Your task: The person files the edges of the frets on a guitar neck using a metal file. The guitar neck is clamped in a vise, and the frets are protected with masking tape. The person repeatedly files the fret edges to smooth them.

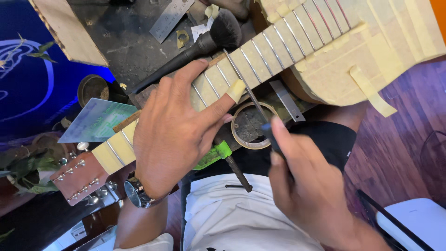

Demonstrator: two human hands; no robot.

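Left wrist: wristwatch (138, 194) with dark dial and metal case. Torso: black shirt (325, 139). Lap: white garment (232, 214); both hands bare, without gloves.

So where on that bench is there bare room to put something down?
One bare patch: the dark bench top between the cardboard piece, the steel ruler and the black brush. Elsewhere it is crowded: the taped guitar neck under the left hand, the tape roll, and the right hand holding a thin tool.
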